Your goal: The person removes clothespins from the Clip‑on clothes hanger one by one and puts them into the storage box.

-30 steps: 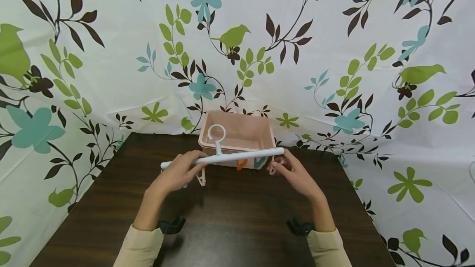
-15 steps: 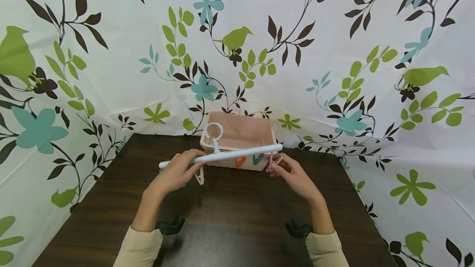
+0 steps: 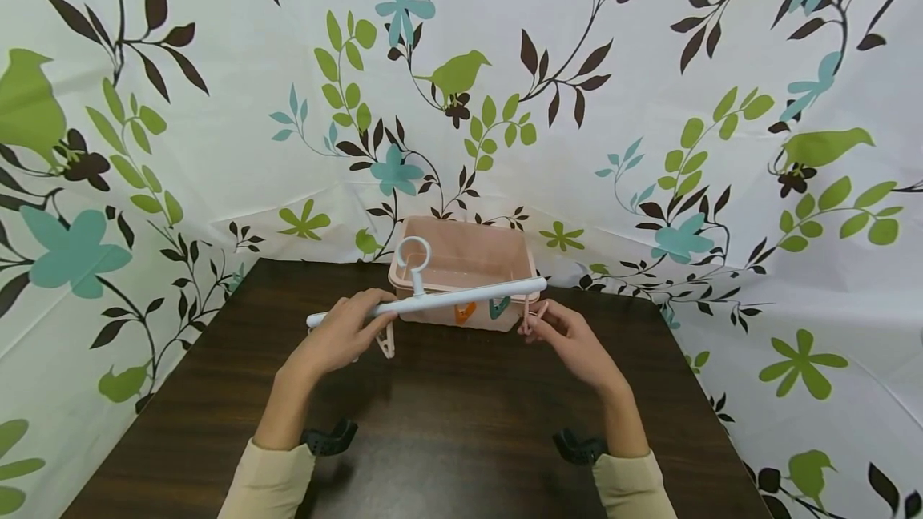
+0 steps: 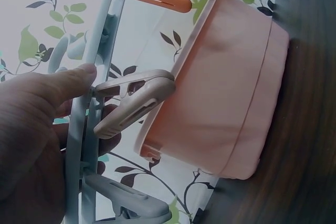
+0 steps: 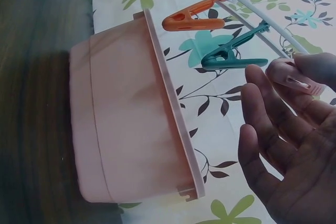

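A pale blue hanger with a round hook and a row of clips is held raised over the table, its bar slanting up to the right. My left hand grips the bar left of the hook, thumb on one side and fingers behind. Near it hang a beige clip and a grey-blue clip. At the bar's right end, my right hand pinches a pink clip between thumb and index finger, its other fingers loosely bent. Beside that hang a teal clip and an orange clip.
Behind the hanger, a pink plastic basin stands at the back of the dark wooden table. A white cloth printed with leaves, birds and flowers hangs behind and at both sides.
The hanger has shifted slightly left, with its right end tipped up a little. The pink clip has turned in my right hand. My left hand keeps its grip on the bar.
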### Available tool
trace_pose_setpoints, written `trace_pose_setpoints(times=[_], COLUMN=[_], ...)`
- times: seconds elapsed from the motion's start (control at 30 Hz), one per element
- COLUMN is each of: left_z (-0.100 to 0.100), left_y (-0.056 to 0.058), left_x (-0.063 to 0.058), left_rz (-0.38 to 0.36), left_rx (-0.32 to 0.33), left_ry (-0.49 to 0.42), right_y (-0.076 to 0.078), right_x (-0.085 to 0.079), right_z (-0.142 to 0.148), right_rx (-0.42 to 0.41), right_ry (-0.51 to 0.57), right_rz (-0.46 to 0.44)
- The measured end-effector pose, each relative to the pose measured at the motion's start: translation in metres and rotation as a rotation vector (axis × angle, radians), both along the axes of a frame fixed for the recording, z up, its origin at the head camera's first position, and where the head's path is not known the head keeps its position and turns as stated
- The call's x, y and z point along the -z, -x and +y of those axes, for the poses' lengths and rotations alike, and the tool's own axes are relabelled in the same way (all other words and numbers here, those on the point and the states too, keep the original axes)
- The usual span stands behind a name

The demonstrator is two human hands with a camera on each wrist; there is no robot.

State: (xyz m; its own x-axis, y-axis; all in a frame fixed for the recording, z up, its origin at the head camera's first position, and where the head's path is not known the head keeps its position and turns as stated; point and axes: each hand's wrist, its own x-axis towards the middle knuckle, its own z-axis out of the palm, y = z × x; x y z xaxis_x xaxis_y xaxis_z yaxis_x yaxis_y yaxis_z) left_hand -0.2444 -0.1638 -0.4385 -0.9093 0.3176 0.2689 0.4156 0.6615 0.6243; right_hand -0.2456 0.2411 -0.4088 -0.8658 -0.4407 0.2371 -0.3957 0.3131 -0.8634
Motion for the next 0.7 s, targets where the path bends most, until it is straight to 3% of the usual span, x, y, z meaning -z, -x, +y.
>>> trace_pose_setpoints(times=[0.43,0.7], left_z=[-0.0005,-0.0017], left_y=[-0.0003,-0.0016], left_x=[0.0005,-0.0001], left_rz=[-0.002,-0.040], left_rx=[0.007,0.007], left_ry=[-0.010,-0.021], right_y=[-0.0016,-0.0056], right_x=[-0.0014,-0.0055], right_z=[-0.0017,-0.0055], right_rx=[0.020,0.053], right_ry=[0.013,0.040], right_rz=[0.034,0.038])
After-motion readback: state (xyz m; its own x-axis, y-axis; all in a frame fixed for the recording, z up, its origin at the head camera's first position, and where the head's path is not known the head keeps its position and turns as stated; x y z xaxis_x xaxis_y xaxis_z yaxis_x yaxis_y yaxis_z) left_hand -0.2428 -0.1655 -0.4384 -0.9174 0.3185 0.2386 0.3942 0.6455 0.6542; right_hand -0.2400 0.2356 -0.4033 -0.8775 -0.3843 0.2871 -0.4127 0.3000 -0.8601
